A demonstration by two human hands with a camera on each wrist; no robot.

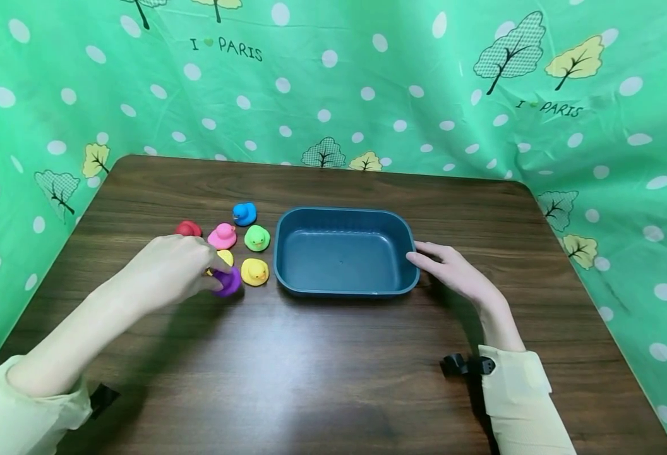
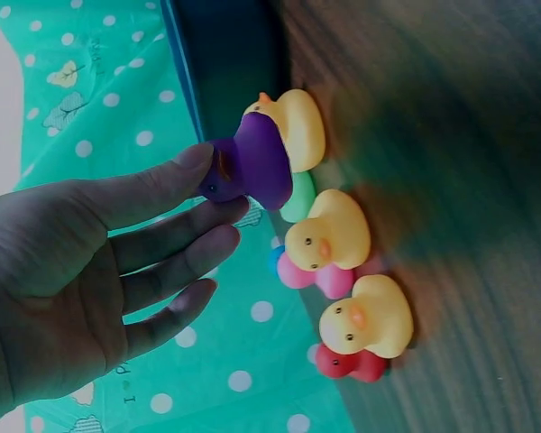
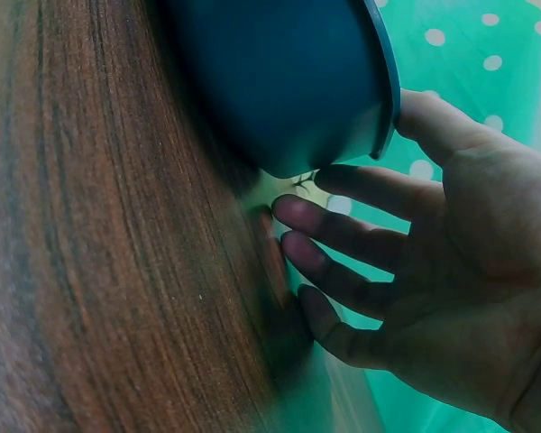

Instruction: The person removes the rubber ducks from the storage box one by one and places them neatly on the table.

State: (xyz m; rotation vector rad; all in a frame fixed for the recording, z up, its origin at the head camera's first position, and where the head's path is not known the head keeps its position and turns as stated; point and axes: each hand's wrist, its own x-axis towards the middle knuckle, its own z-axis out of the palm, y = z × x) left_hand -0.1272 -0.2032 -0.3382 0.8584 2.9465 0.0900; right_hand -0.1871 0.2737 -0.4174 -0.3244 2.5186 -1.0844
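Observation:
My left hand pinches a purple rubber duck between thumb and index finger, the other fingers loosely extended. In the left wrist view the duck overlaps a yellow duck behind it. Two more yellow ducks, one nearer and one lower, stand beside it, partly covered by the hand in the head view. My right hand rests at the right end of a dark blue rectangular tub. Its thumb touches the rim, and the other fingers are relaxed beside the outer wall.
Around the left hand sit a pink duck, a green duck, a blue duck and a red duck. The dark wooden table ends at a green dotted curtain behind.

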